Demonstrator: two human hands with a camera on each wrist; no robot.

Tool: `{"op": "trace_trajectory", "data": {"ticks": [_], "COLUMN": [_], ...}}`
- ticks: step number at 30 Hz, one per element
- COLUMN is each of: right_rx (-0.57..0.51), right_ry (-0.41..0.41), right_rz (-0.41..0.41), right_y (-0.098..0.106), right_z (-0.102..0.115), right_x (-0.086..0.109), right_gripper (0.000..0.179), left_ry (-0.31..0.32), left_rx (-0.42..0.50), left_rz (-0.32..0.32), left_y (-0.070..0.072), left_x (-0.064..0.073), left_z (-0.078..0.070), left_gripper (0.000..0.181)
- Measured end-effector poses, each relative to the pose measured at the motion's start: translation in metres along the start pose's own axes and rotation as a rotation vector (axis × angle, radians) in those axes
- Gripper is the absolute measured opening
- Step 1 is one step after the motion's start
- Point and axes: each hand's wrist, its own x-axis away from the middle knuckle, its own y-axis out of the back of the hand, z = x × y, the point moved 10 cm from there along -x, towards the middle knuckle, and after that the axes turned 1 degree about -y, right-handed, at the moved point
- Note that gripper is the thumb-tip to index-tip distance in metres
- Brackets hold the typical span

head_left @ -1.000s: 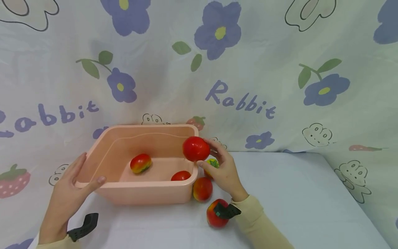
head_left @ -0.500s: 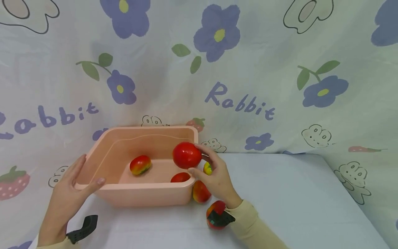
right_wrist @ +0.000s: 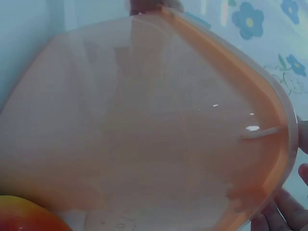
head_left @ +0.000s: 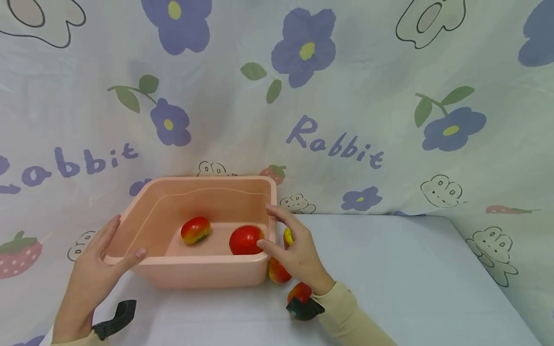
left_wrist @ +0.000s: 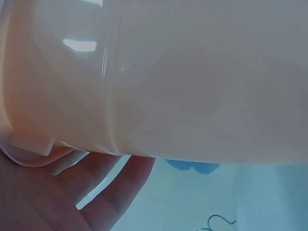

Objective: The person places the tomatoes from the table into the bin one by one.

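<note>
A peach-coloured plastic basin (head_left: pixel 203 274) has my left hand (head_left: pixel 93 276) gripping its left end, thumb over the front rim and fingers along the outside. Those fingers show against the basin wall (left_wrist: pixel 192 96) in the left wrist view. Inside, at the right end, lies a shiny red tomato (head_left: pixel 245 240). My right hand (head_left: pixel 300 252) is over the right rim, thumb tip overlapping the tomato's edge and index finger held apart from it. A red-yellow oval fruit (head_left: pixel 195 230) lies further left on the basin floor.
Outside the basin's right end, partly hidden by my right hand, are a yellowish fruit (head_left: pixel 288 237) and a red-yellow fruit (head_left: pixel 279 271). Another red fruit (head_left: pixel 299 292) sits behind the wrist camera. A patterned cloth (head_left: pixel 355 96) hangs behind the white table (head_left: pixel 411 288).
My right hand has carried the tomato leftward over the rim and let it go low in the basin, where it now hides the red fruit seen there before. The left hand stays put.
</note>
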Motion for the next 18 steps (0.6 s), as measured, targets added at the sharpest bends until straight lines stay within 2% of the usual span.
{"op": "trace_trajectory", "data": {"ticks": [6, 13, 18], "right_rx": [-0.036, -0.096, -0.101], "right_ry": [-0.016, 0.026, -0.018], "right_rz": [-0.025, -0.068, -0.106], "right_y": [0.008, 0.024, 0.037], "right_z": [-0.006, -0.014, -0.027], "right_x": [-0.002, -0.007, -0.008], "right_gripper": [0.060, 0.053, 0.050], "left_ry": [-0.006, -0.028, -0.058], "left_rx": [-0.010, 0.009, 0.025], "left_rz": [-0.010, -0.006, -0.004], "left_y": [0.000, 0.000, -0.001], "left_x": [0.000, 0.001, 0.001], "left_z": [-0.001, -0.003, -0.004], "left_gripper": [0.107, 0.106, 0.105]}}
